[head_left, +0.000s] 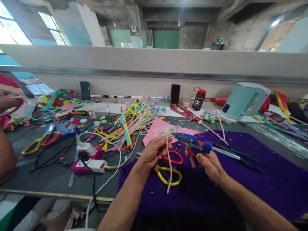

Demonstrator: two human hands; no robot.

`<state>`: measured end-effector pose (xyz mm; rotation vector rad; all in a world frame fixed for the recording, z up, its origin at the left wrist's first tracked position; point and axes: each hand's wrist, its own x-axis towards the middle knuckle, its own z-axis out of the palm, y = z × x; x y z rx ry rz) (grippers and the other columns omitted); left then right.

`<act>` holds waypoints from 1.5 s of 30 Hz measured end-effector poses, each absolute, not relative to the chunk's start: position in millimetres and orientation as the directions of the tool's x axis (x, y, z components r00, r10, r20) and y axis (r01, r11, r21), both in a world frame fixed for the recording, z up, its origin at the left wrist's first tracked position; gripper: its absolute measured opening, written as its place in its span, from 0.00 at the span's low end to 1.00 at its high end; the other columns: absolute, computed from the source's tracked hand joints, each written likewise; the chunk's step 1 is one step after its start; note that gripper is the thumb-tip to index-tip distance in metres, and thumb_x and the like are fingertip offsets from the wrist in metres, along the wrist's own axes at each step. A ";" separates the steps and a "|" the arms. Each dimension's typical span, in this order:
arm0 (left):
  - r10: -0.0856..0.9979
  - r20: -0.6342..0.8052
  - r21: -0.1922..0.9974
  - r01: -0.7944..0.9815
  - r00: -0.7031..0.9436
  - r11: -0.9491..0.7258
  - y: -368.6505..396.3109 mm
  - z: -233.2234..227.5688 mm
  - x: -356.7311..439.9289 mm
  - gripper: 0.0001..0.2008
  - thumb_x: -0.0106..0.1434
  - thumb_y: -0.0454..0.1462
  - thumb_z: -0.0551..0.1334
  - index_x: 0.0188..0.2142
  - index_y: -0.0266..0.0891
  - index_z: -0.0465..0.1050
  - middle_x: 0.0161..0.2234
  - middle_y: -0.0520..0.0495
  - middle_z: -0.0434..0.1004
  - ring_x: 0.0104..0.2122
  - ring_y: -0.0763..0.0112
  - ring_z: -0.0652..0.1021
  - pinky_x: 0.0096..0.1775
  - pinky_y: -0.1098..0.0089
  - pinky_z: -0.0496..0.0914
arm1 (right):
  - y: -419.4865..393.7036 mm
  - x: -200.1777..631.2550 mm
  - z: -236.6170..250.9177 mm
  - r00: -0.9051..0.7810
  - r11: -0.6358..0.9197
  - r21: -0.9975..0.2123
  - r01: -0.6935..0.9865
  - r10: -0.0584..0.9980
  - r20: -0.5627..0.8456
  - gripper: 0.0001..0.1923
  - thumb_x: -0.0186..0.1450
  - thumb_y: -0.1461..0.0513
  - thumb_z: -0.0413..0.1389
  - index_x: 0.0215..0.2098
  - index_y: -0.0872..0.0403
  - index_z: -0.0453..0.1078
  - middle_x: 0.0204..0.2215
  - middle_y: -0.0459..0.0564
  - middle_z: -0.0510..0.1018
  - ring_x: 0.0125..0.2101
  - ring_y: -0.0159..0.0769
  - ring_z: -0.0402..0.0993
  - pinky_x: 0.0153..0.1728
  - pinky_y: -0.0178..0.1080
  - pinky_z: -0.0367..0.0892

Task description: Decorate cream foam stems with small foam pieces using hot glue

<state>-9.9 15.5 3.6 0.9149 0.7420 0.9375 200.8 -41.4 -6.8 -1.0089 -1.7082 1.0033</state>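
Left hand pinches a cream stem, right hand grips a glue gun; scissors lie beneath.

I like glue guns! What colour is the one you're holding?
Blue glue gun with colourful specks, seen in the head view.

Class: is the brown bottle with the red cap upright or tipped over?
Upright: the brown bottle with the red cap stands on its base, cap on top.

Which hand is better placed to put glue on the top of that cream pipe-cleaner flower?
The right hand, probably: it grips the blue glue gun, nozzle aimed at the flower head. The left hand is occupied pinching the cream pipe-cleaner flower upright.
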 end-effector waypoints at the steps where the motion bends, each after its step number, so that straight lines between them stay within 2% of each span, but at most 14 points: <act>1: 0.901 -0.140 0.897 -0.332 0.411 0.290 15.5 3.6 -9.8 0.13 0.54 0.41 0.62 0.34 0.32 0.71 0.23 0.51 0.72 0.13 0.85 0.66 0.13 0.83 0.55 | -41.2 201.0 -6.6 -0.277 0.343 -0.916 0.208 0.919 0.281 0.23 0.63 0.51 0.44 0.17 0.57 0.64 0.21 0.49 0.69 0.22 0.31 0.62 0.25 0.35 0.57; 16: 0.918 -0.089 0.936 -0.283 0.386 0.210 15.1 3.1 -7.7 0.15 0.53 0.42 0.62 0.35 0.33 0.71 0.23 0.51 0.72 0.13 0.86 0.66 0.12 0.83 0.54 | -39.2 203.0 -14.3 -0.265 0.408 -0.885 0.226 0.900 0.347 0.23 0.64 0.54 0.44 0.17 0.57 0.64 0.23 0.48 0.68 0.22 0.30 0.63 0.26 0.34 0.58; 23: 0.915 -0.092 0.946 -0.254 0.392 0.203 15.6 2.0 -8.0 0.16 0.52 0.44 0.62 0.34 0.32 0.71 0.19 0.51 0.70 0.12 0.85 0.64 0.12 0.83 0.53 | -39.1 202.0 -15.5 -0.264 0.420 -0.875 0.243 0.896 0.357 0.23 0.64 0.53 0.44 0.17 0.57 0.64 0.30 0.52 0.73 0.24 0.30 0.65 0.27 0.35 0.61; 29: 0.921 -0.098 0.945 -0.254 0.376 0.204 16.2 1.1 -7.9 0.15 0.51 0.44 0.63 0.33 0.33 0.70 0.19 0.52 0.71 0.12 0.84 0.65 0.12 0.82 0.54 | -40.1 203.3 -18.1 -0.253 0.380 -0.863 0.333 0.918 0.307 0.23 0.64 0.52 0.44 0.18 0.57 0.64 0.22 0.49 0.70 0.24 0.31 0.65 0.25 0.33 0.60; 35: 0.922 -0.109 0.945 -0.249 0.372 0.212 15.7 1.4 -7.8 0.15 0.52 0.43 0.63 0.33 0.33 0.70 0.18 0.52 0.70 0.12 0.84 0.65 0.12 0.82 0.55 | -40.2 203.0 -18.3 -0.233 0.383 -0.823 0.420 0.922 0.311 0.20 0.63 0.50 0.45 0.31 0.56 0.69 0.19 0.46 0.70 0.21 0.32 0.65 0.23 0.33 0.59; 41: 0.922 -0.081 0.955 -0.235 0.377 0.180 16.6 -0.9 -8.5 0.15 0.53 0.44 0.62 0.34 0.33 0.70 0.20 0.51 0.71 0.12 0.84 0.65 0.13 0.82 0.55 | -40.6 202.8 -16.1 -0.261 0.424 -0.778 0.463 0.904 0.338 0.22 0.64 0.50 0.43 0.22 0.55 0.65 0.20 0.48 0.71 0.24 0.33 0.67 0.26 0.34 0.60; 45: 0.924 -0.079 0.957 -0.232 0.373 0.175 16.8 -1.0 -8.4 0.15 0.53 0.44 0.62 0.34 0.32 0.70 0.19 0.51 0.70 0.12 0.84 0.65 0.13 0.82 0.55 | -40.3 202.5 -16.4 -0.255 0.434 -0.768 0.472 0.901 0.352 0.20 0.64 0.51 0.43 0.23 0.55 0.65 0.19 0.47 0.70 0.22 0.32 0.65 0.27 0.34 0.61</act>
